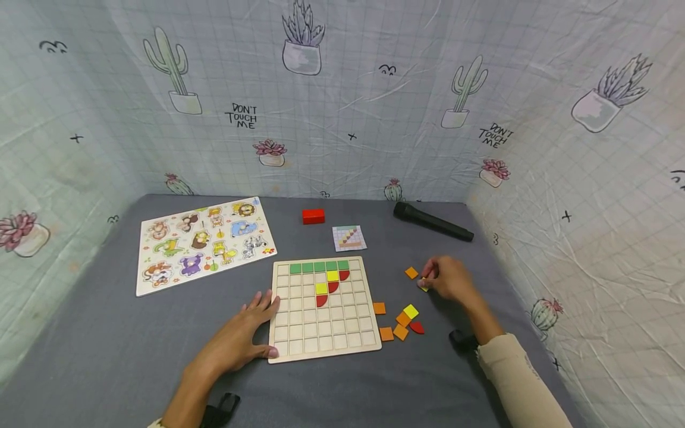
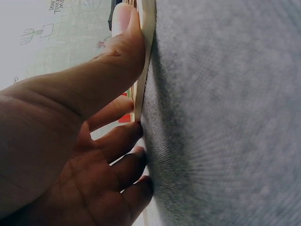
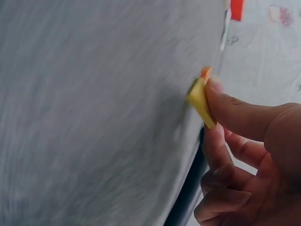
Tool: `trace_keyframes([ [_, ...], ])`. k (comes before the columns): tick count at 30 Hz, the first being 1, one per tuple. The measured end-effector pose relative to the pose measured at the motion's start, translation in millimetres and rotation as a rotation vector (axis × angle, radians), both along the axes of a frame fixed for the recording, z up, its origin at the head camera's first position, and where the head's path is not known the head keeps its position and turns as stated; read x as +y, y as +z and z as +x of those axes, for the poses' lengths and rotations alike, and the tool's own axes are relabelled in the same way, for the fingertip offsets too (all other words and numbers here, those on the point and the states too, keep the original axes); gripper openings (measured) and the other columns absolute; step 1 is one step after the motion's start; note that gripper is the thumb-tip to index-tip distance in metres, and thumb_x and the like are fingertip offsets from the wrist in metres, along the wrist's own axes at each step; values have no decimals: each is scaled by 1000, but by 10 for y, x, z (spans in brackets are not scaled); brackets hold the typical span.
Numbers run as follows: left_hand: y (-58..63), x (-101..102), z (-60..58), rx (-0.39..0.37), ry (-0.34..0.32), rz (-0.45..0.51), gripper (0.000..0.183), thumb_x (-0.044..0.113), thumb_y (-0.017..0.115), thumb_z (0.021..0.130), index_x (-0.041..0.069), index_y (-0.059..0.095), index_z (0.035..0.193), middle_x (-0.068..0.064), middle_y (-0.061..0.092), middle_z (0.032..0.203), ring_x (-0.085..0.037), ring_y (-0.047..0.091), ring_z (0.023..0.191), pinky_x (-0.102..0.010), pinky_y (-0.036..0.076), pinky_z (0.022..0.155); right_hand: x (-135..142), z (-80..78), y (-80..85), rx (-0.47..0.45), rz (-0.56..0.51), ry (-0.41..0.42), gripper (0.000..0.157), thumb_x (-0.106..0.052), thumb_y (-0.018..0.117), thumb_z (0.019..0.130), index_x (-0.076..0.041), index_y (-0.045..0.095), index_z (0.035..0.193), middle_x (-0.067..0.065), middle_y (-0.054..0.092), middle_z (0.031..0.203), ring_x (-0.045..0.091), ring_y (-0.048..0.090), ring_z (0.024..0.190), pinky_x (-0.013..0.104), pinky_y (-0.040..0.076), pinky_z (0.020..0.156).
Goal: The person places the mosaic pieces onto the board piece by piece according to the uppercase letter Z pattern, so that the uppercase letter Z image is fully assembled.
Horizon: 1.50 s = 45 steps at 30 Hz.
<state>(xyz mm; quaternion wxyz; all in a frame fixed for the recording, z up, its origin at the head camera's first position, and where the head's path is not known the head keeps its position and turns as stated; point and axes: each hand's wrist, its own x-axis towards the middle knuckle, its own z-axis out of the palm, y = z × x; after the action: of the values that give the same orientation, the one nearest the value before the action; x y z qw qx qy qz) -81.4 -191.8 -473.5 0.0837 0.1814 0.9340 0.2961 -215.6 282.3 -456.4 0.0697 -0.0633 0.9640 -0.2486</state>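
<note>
A wooden grid board (image 1: 326, 330) lies on the grey table, with a row of green tiles (image 1: 320, 267) along its far side. Below that row, yellow squares (image 1: 321, 289) and red quarter-round tiles (image 1: 322, 301) step down diagonally. My left hand (image 1: 241, 333) rests at the board's left edge, thumb on the near corner, fingers spread along the side. To the right of the board, my right hand (image 1: 452, 279) pinches a yellow square tile (image 3: 201, 104) between thumb and fingertips, tilted on edge. An orange tile (image 1: 411, 273) lies just left of that hand.
Orange tiles (image 1: 386, 334), a yellow square (image 1: 411, 311) and a red quarter-round (image 1: 417, 327) lie right of the board. Behind it are a pattern card (image 1: 349, 238), a red block (image 1: 313, 216) and a black microphone-shaped object (image 1: 436, 223). An animal puzzle board (image 1: 182, 273) lies left.
</note>
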Motion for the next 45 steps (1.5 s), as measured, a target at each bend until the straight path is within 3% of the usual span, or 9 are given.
trace_keyframes([
  [11, 5, -5, 1, 1, 2, -1, 106, 32, 93, 76, 1, 40, 163, -26, 29, 172, -52, 22, 160, -72, 26, 125, -541, 159, 175, 20, -107, 75, 12, -21, 84, 94, -17, 73, 90, 0, 67, 81, 18, 57, 71, 31, 46, 64],
  [23, -30, -19, 10, -6, 1, -5, 106, 33, 93, 76, 2, 40, 163, -26, 29, 172, -52, 22, 160, -72, 26, 125, -1321, 287, 146, -20, -228, 201, 14, -22, 86, 90, -22, 73, 87, -5, 67, 80, 15, 59, 73, 31, 47, 66],
  [34, -13, -3, 5, 0, 1, 5, 106, 32, 93, 76, 2, 40, 163, -26, 29, 172, -53, 22, 160, -73, 26, 125, -1881, 298, 103, -23, -191, 306, 18, -23, 89, 89, -24, 72, 83, -8, 66, 76, 11, 60, 71, 27, 46, 64],
  [45, 11, 9, 11, 6, 5, 6, 105, 32, 93, 76, 1, 41, 162, -27, 30, 171, -53, 23, 160, -72, 26, 125, -2226, 300, 42, -13, -94, 305, 21, -22, 90, 87, -24, 70, 78, -10, 64, 69, 8, 58, 68, 27, 45, 61],
])
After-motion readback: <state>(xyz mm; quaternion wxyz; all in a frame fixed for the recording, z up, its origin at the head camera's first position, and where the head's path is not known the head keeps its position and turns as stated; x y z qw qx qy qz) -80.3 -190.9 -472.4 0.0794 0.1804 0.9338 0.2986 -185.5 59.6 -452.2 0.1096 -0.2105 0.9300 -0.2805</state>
